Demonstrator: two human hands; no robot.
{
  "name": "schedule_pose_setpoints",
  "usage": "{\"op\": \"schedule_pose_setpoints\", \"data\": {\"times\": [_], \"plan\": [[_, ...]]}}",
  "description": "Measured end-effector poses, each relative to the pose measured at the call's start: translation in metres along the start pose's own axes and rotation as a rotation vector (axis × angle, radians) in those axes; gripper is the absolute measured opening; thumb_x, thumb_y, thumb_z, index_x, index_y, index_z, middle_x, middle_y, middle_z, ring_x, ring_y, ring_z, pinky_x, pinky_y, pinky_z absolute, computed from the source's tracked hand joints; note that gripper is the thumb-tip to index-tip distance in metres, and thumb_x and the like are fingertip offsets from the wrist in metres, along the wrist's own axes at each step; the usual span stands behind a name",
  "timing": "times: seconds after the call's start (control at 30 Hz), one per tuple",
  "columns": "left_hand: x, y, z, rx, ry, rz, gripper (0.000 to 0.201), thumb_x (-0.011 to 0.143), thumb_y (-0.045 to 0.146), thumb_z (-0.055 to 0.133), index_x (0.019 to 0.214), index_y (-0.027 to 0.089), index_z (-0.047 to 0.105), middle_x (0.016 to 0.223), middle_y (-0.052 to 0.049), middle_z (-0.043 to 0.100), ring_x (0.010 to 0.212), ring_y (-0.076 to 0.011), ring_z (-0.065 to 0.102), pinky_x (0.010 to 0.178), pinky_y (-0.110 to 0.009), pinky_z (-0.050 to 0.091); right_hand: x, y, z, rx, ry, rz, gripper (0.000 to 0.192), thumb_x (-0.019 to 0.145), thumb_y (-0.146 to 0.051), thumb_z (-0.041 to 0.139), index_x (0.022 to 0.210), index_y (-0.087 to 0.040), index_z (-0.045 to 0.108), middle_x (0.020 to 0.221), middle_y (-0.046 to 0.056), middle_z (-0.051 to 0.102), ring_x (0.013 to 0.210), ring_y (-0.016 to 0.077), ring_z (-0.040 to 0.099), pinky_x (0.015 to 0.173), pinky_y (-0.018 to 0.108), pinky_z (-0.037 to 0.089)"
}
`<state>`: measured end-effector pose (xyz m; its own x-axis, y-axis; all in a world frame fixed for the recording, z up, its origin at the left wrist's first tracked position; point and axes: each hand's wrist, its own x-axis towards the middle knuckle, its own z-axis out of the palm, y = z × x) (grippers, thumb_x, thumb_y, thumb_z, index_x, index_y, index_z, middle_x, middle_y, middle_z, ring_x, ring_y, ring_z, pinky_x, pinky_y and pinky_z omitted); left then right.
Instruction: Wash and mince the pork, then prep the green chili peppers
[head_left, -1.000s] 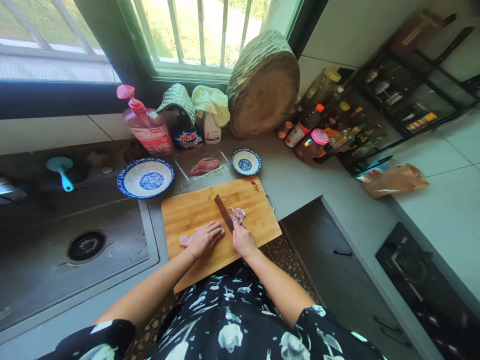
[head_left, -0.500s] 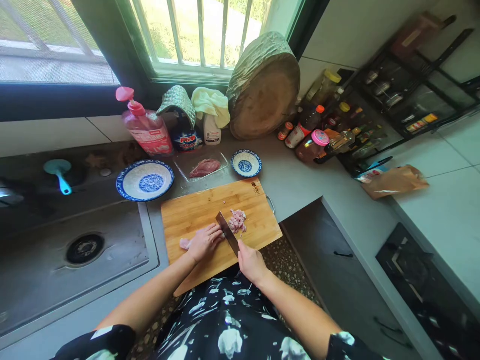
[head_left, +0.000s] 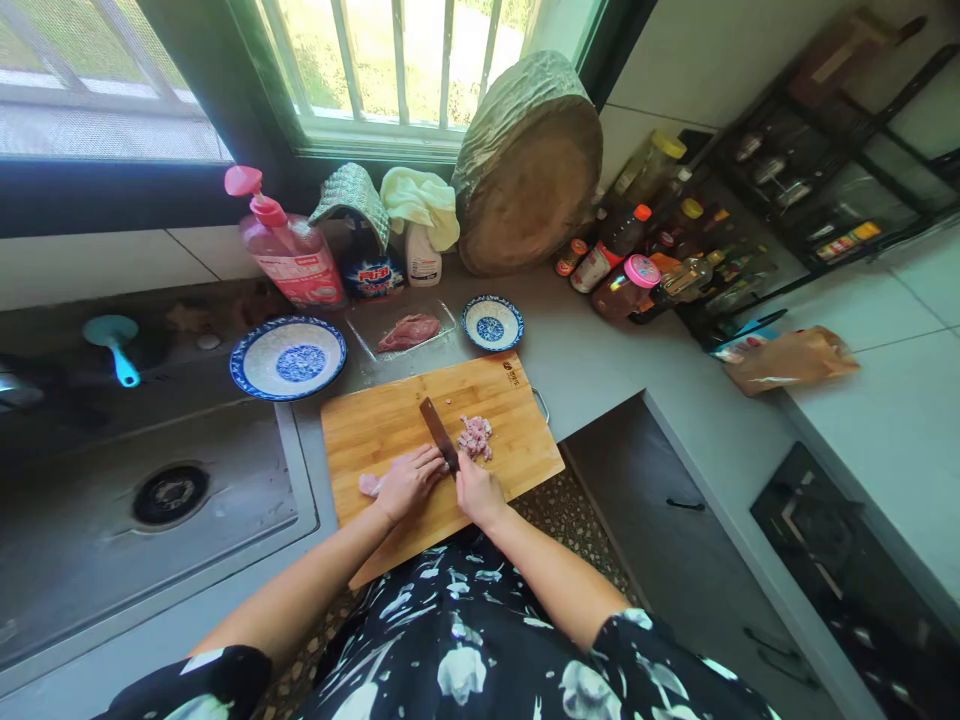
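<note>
On the wooden cutting board [head_left: 405,405], my left hand [head_left: 411,483] presses down on a piece of raw meat [head_left: 370,485], whose pale end sticks out on the left. My right hand [head_left: 478,490] grips the handle of a cleaver [head_left: 436,428]. The dark blade slants up and to the left, close beside my left fingertips, and partly hides the cut end of the meat. A small heap of diced meat [head_left: 475,437] lies right of the blade. Another piece of raw meat [head_left: 409,332] rests on a clear tray behind the board.
Behind the board stand a large blue-rimmed plate [head_left: 288,382] and a small one [head_left: 493,324]. To the left is the sink [head_left: 217,560]. A pink soap bottle [head_left: 292,262], a big round chopping block [head_left: 529,185] and several sauce bottles line the back.
My right hand has moved forward and left, pushing the cleaver away from me across the meat. My left hand stays in about the same place.
</note>
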<state>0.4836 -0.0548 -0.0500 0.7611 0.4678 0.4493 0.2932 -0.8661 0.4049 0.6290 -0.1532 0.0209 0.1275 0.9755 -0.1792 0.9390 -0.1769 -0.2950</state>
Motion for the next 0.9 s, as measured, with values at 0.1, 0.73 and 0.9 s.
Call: {"op": "schedule_pose_setpoints", "data": {"times": [0.1, 0.73, 0.9], "plan": [[0.000, 0.000, -0.001, -0.029, -0.006, -0.018, 0.024, 0.090, 0.029, 0.041, 0.092, 0.017, 0.062, 0.100, -0.008, 0.064, 0.099, -0.0200, 0.057, 0.089, -0.038, 0.047, 0.021, -0.002, 0.002, -0.014, 0.025, 0.024, 0.049, 0.086, -0.020, 0.036, 0.134, -0.010, 0.033, 0.098, 0.015, 0.065, 0.082, 0.0225, 0.064, 0.072, 0.030, 0.050], [-0.001, -0.001, -0.009, -0.030, -0.032, -0.026, 0.023, 0.089, 0.029, 0.044, 0.094, 0.016, 0.062, 0.109, -0.012, 0.062, 0.100, -0.0207, 0.058, 0.088, -0.038, 0.049, -0.030, -0.006, -0.013, -0.120, -0.077, -0.006, 0.046, 0.084, -0.014, 0.037, 0.130, -0.009, 0.035, 0.086, 0.015, 0.066, 0.075, 0.0217, 0.066, 0.067, 0.028, 0.051], [-0.002, 0.000, -0.010, -0.031, -0.029, -0.026, 0.022, 0.088, 0.027, 0.043, 0.091, 0.017, 0.063, 0.108, -0.012, 0.062, 0.103, -0.0217, 0.056, 0.088, -0.039, 0.049, -0.011, -0.018, -0.005, -0.157, -0.048, -0.007, 0.051, 0.083, -0.012, 0.038, 0.133, -0.007, 0.030, 0.086, 0.016, 0.066, 0.074, 0.0226, 0.066, 0.065, 0.030, 0.052]]}}
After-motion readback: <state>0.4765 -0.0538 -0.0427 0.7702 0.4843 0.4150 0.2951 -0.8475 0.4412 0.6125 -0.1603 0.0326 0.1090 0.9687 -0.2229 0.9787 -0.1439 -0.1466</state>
